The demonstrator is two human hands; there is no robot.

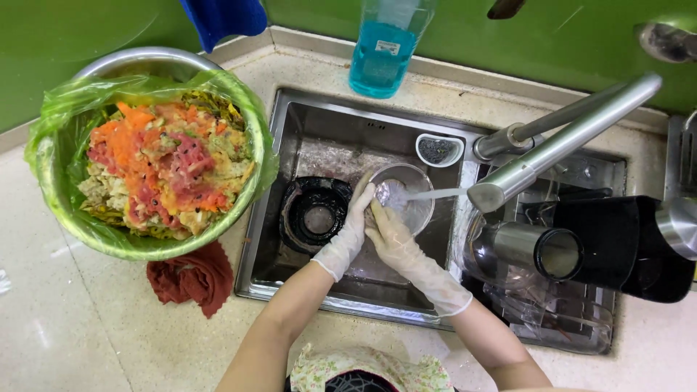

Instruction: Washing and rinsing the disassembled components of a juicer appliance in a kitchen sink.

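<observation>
At far left your steel bowl lined with a green plastic bag [54,181] holds orange and red fruit pulp, with a crumpled dark red cloth [190,277] just near it. In the steel sink [290,123] lies a round black plastic part [316,214]. Your left hand [351,226], gloved white, grips the left rim of the small clear round bowl [415,207]; your right hand [392,236] clasps its near edge. Water from the brushed steel tap [559,145] streams into it.
</observation>
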